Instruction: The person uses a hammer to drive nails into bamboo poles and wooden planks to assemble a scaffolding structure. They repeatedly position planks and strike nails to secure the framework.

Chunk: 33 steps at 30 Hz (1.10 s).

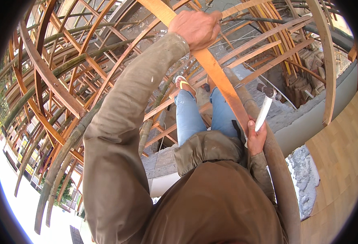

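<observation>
A long orange-brown wooden plank point(219, 79) runs aslant in front of me, from the top of the view down toward my right side. My left hand point(196, 29) is closed over it near the upper part, arm stretched out. Close to my waist on the right, my right hand point(256, 139) is closed around the white handle of a hammer point(263, 112), whose dark head points up and away. The plank's lower end lies against this same hand; whether the fingers also grip it is partly hidden.
A thick brown pole point(275, 156) curves past my right side. Scaffolding of wooden strips and bamboo poles point(71, 136) fills the left. My sandalled foot point(185, 84) is on the framework, with a drop beneath. Rough cement point(305, 175) and a tan tiled wall point(337, 171) stand right.
</observation>
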Motion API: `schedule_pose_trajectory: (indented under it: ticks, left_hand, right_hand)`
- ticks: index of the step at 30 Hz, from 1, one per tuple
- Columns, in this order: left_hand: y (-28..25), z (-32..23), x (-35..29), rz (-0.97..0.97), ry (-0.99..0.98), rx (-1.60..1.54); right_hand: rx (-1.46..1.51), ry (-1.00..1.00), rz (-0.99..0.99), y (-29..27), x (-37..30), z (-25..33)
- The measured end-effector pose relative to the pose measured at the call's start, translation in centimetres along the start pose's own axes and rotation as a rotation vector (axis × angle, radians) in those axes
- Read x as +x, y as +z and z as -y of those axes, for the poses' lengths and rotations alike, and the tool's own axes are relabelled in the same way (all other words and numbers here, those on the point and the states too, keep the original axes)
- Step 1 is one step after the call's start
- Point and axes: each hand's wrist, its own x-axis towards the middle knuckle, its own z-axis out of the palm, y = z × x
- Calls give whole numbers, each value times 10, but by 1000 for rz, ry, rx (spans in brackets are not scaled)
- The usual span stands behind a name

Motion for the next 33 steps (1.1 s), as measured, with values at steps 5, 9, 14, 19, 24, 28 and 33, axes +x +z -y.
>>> schedule_pose_trajectory:
  ticks: [5,9,14,19,24,28,33]
  left_hand:
    - [-6,1,-6,-310,165,-221]
    - [0,10,-46,-921,48,-863]
    - [70,52,-139,-1326,-272,-1105]
    - [217,39,-228,-834,-1021,-1221]
    - [339,-8,-263,-452,-1188,-1408]
    - [397,-46,-252,-331,-1227,-1603]
    - [423,-71,-242,-320,-1293,-1617]
  right_hand:
    - [-109,-45,-39,0,-2,1]
    - [-135,-1,-29,-4,-4,-1]
    - [-87,-26,-43,-8,-1,3]
    - [-60,114,-15,-5,13,29]
    - [-237,278,15,-15,87,48]
    - [-222,250,291,-37,202,17]
    - [-382,315,429,-30,269,-40]
